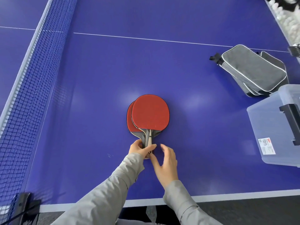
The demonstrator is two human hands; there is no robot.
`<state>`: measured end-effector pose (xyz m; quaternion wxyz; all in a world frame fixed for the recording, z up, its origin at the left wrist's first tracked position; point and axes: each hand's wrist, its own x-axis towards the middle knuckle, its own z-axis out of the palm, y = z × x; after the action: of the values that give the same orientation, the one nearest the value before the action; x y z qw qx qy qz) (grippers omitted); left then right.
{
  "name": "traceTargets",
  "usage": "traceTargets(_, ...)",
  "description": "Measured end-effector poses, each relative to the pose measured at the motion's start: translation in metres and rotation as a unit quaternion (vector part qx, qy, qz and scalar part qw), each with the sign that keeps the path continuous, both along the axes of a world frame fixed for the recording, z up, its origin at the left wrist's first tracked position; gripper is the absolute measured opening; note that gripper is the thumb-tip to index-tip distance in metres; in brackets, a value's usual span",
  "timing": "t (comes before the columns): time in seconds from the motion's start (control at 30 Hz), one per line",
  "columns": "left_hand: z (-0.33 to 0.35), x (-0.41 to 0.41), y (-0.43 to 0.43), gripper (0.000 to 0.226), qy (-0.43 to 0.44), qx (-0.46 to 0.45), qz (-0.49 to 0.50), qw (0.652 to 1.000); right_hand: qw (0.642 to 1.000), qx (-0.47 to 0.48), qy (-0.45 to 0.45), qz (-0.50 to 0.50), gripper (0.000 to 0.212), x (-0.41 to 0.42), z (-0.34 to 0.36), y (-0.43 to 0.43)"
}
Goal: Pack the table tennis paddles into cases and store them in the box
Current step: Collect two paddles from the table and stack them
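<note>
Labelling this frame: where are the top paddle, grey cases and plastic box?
top paddle (150, 112), head view, red rubber face.
grey cases (253, 70), head view, top case's flat side.
plastic box (266, 127), head view, bare translucent surface.

Stacked red paddles (150, 112) lie at the centre of the blue bench (105, 65). The left hand (140, 149) grips their handles; the right hand (166, 159), fingers relaxed, is just beside. Grey cases (253, 70) lie at 2 o'clock, a clear box (272, 127) at 3 o'clock.

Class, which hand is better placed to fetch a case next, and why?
Probably right. The right hand is free and nearer the cases; the left hand grips the paddle handles.
</note>
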<state>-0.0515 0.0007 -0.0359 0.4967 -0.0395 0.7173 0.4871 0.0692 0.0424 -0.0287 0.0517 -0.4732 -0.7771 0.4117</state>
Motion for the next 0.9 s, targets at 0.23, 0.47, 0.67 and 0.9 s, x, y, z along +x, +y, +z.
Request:
traceTargets(0.23, 0.011, -0.014, -0.019, 0.007, -0.012, 0.058, 0.063, 0.996, 0.989, 0.068, -0.096, 0.095, 0.063, 0.022, 0.0, 0.034)
traceTargets(0.47, 0.006, -0.025, -0.072, 0.006, 0.013, 0.056, 0.117, 0.991, 0.92, 0.155, -0.277, 0.229, 0.073, 0.025, -0.011, 0.046)
traceTargets(0.67, 0.002, -0.063, -0.167, 0.011, 0.083, 0.02, 0.17, 0.982, 0.905, 0.159, -0.308, 0.248, 0.076, 0.028, -0.017, 0.041)
traceTargets(0.9, -0.003, -0.095, -0.236, 0.008, 0.097, -0.004, 0.203, 0.974, 0.895, 0.169, -0.321, 0.259, 0.078, 0.027, -0.016, 0.041)
